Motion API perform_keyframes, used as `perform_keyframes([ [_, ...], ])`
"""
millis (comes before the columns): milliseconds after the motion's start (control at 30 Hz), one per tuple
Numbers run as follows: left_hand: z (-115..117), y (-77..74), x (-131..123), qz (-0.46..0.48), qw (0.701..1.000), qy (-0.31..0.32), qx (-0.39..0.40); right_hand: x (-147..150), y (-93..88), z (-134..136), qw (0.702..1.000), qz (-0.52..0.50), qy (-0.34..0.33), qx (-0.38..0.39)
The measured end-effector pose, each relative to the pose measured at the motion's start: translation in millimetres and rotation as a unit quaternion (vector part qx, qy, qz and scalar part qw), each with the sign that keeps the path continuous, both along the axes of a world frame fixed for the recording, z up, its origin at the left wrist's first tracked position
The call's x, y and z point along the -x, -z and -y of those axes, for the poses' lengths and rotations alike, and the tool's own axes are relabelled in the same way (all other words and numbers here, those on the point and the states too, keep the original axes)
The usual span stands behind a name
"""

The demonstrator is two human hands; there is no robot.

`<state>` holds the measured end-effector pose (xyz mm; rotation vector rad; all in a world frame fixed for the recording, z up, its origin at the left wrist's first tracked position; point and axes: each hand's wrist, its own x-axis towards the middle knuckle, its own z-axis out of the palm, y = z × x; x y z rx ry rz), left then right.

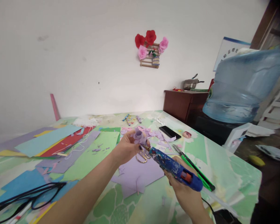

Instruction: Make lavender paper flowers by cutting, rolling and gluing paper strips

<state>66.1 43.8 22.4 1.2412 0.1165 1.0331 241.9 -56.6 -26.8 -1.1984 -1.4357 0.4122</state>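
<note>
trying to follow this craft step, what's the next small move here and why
The right hand aims the blue glue gun, nozzle close to the purple paper flower pinched in the left hand, so probably squeeze a dab onto its base.

The glue gun (pixel 175 168) is blue with an orange trigger, the paper flower (pixel 140 136) is lilac, and the table cover (pixel 224 174) is green-patterned.

Table (pixel 224 168); paper sheets (pixel 93 155); phone (pixel 170 132)
</note>
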Motion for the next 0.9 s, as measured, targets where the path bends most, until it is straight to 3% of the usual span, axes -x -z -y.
perform_keyframes([
  [367, -2, 1.9, 1, 0.018, 1.0, 0.011, 0.006, 0, -13.4, 1, 1.0, 0.026, -0.001, 0.005],
  [600, -3, 3.7, 0, 0.023, 1.0, 0.004, 0.005, -2, -9.6, 2, 0.998, 0.044, 0.004, -0.035],
  [900, -2, 2.4, 0, -0.012, 0.999, -0.042, 0.023, 5, -11.5, 8, 0.969, 0.149, 0.123, -0.152],
])
